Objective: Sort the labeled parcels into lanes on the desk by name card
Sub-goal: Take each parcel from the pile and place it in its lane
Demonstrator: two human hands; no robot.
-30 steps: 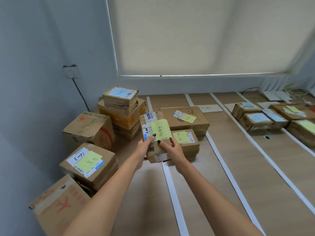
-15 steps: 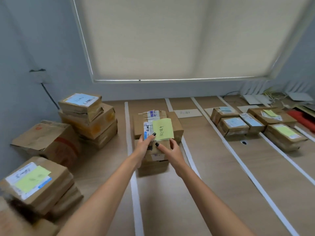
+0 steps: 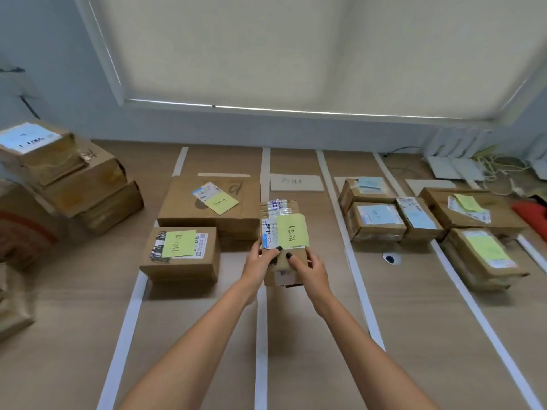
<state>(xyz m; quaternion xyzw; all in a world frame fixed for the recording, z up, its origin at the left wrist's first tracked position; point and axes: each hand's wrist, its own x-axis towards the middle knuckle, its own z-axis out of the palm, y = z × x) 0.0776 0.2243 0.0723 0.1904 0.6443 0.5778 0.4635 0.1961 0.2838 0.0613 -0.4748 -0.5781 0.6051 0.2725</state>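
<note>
Parcel (image 3: 282, 241), both hands (image 3: 260, 266) (image 3: 310, 269) grasping it over the empty second lane (image 3: 299, 321); neighbouring lanes stocked, unsorted stack (image 3: 68, 179) remaining left.

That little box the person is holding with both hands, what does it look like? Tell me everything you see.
The held parcel is a small brown cardboard box, taped and a bit worn. On top sit a white printed shipping label and a yellow-green sticky note with handwriting. The left hand and right hand grip its near end, thumbs on top. It sits over the lane that has a white name card at its far end.
</note>
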